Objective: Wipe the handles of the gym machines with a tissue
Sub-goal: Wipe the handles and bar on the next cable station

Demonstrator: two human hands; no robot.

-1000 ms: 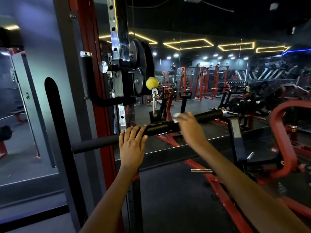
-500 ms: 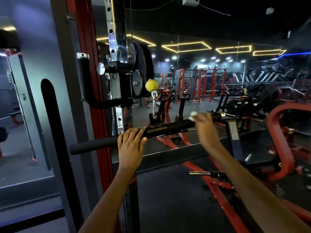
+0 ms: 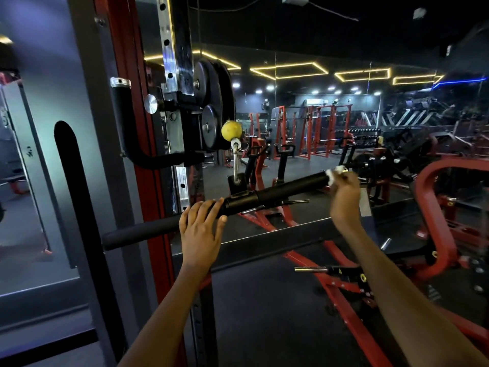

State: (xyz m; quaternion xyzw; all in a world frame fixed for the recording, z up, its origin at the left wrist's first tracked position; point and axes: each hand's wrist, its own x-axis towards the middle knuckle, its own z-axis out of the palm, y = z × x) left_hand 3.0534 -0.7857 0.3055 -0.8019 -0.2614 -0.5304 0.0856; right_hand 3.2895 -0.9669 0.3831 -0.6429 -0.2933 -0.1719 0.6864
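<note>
At bar's (image 3: 277, 192) right end, right hand (image 3: 344, 193) pinches tissue (image 3: 334, 174); left hand (image 3: 201, 223) curls over bar w/ fingers. Risk: tissue slips off end, bar swings on its clip.

Both forearms are bare to the frame edge; the hands (image 3: 201, 229) apparently wear nothing.
</note>
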